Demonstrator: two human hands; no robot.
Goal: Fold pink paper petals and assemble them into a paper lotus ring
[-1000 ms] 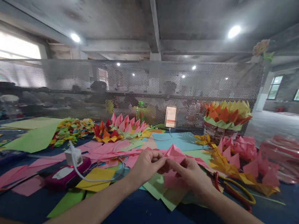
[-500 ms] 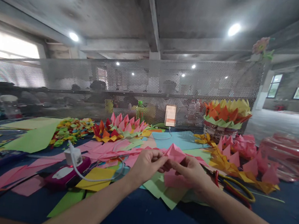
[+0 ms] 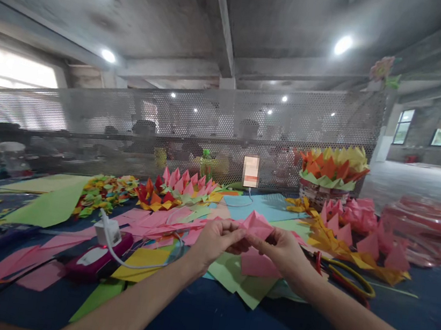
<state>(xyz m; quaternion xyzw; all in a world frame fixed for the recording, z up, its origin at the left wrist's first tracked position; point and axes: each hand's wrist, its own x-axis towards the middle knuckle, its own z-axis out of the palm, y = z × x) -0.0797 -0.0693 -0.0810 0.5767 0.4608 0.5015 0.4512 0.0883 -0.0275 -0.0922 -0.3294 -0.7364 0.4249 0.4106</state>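
Between my two hands, a folded piece of pink paper (image 3: 256, 224) points upward, its lower part covered by my fingers. My left hand (image 3: 216, 240) pinches its left side with thumb and fingers. My right hand (image 3: 280, 251) grips its right side, the thumb reaching toward the left one. Below them lie a flat pink sheet (image 3: 259, 265) and pale green sheets (image 3: 248, 290). Scissors (image 3: 346, 276) with yellow and red handles rest just right of my right hand. Pink paper strips (image 3: 164, 222) spread to the left of my left hand.
A purple power strip (image 3: 98, 260) with a white charger (image 3: 108, 232) and cable sits at left. Folded paper flowers (image 3: 189, 182) stand behind, and a layered one (image 3: 333, 172) at right. A pink plastic jar (image 3: 418, 231) stands far right. A perforated metal screen (image 3: 210, 120) closes the back.
Both hands keep hold of the pink paper in almost the same place, with only a slight shift of the fingers. The view has moved very little.
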